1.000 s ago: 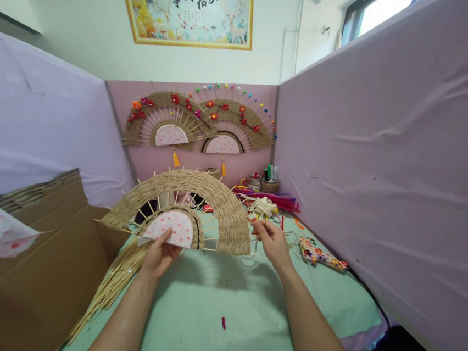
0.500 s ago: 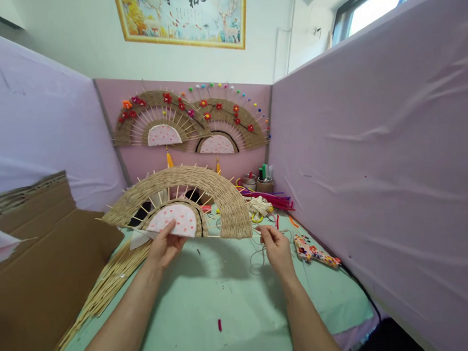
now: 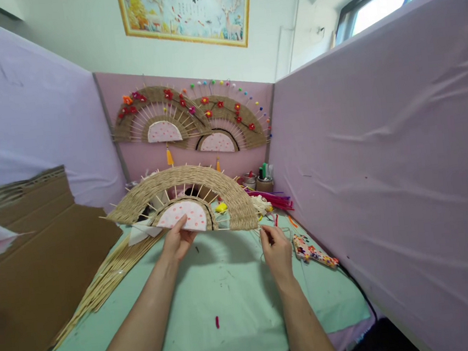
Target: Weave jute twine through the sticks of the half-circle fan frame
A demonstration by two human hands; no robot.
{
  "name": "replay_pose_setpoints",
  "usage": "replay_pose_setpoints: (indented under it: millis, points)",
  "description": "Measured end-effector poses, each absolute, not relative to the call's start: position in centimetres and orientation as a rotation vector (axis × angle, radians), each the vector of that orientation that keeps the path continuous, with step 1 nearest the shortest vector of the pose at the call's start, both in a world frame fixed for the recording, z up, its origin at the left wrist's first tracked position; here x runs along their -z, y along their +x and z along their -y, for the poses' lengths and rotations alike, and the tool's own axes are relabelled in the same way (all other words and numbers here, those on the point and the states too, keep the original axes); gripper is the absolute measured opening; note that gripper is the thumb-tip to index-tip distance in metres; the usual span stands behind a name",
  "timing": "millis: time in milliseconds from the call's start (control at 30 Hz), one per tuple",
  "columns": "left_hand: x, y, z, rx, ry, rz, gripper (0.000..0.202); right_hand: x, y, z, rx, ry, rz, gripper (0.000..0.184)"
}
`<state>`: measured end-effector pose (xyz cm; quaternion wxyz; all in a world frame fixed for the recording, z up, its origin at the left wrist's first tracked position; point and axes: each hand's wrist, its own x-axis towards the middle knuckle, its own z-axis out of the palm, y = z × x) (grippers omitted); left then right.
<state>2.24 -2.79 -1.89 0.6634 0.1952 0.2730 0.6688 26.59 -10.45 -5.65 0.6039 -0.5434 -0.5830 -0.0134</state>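
My left hand (image 3: 179, 241) grips a woven straw fan (image 3: 184, 175) by its half-round centre, thumb on the white patch with pink dots (image 3: 194, 215) and fingers behind. The fan is held up over the table, its arc upward, with thin sticks poking out along the rim. At the fan's lower right corner, my right hand (image 3: 276, 246) is closed in a pinch on what looks like a thin cord, beside a stick end. The fingertips hide most of the cord.
A bundle of straw-coloured sticks (image 3: 103, 282) and cardboard (image 3: 40, 271) lie left. At right rests a flower-patterned glue gun (image 3: 313, 251) with a black cable. Two decorated fans (image 3: 156, 103) hang on the back panel, above pen pots (image 3: 264, 183) and purple pipe cleaners (image 3: 275, 200).
The fan and my left hand have shifted slightly right and up. My right hand stays pinched by the fan's corner, and the cord loop below it shows less.
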Motion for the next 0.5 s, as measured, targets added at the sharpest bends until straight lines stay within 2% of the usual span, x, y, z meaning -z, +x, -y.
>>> replay_pose_setpoints:
  millis: [267, 500]
  points:
    - [1.84, 1.70, 2.97, -1.563, 0.482, -0.521, 0.028, 5.37, 26.17, 10.76, -0.007, -1.218, 1.299, 0.019]
    - [1.41, 1.75, 3.38, -1.536, 0.472, -0.557, 0.027, 5.86, 26.16, 10.74, -0.276, -1.195, 1.285, 0.023]
